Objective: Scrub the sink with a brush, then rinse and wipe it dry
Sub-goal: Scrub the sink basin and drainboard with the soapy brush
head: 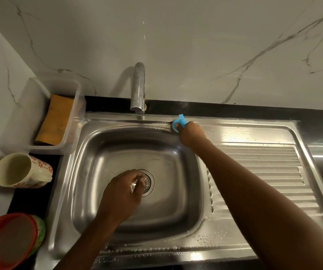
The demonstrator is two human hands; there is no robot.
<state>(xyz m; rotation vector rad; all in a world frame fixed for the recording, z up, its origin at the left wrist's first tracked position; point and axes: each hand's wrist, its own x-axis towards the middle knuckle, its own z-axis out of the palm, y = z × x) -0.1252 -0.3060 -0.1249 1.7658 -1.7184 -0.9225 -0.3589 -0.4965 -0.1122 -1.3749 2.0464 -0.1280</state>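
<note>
Sink [90, 149]: shiny steel, wet rim.
Brush [180, 121]: blue, right hand [191, 133] fingers clamped on it.
Left hand [123, 193]: fingers pinch strainer [148, 182].

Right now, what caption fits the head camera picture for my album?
The right hand holds a blue brush at the sink's back rim; the left hand reaches over the drain.

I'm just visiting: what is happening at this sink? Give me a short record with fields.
Right hand: holds blue brush against the sink back rim
Left hand: in the basin, fingers curled over drain strainer; grip unclear
Faucet: no stream visible
Drainboard: wet with droplets
Counter left: clear tray holding orange cloth; floral mug on its side; stacked bowls
</note>
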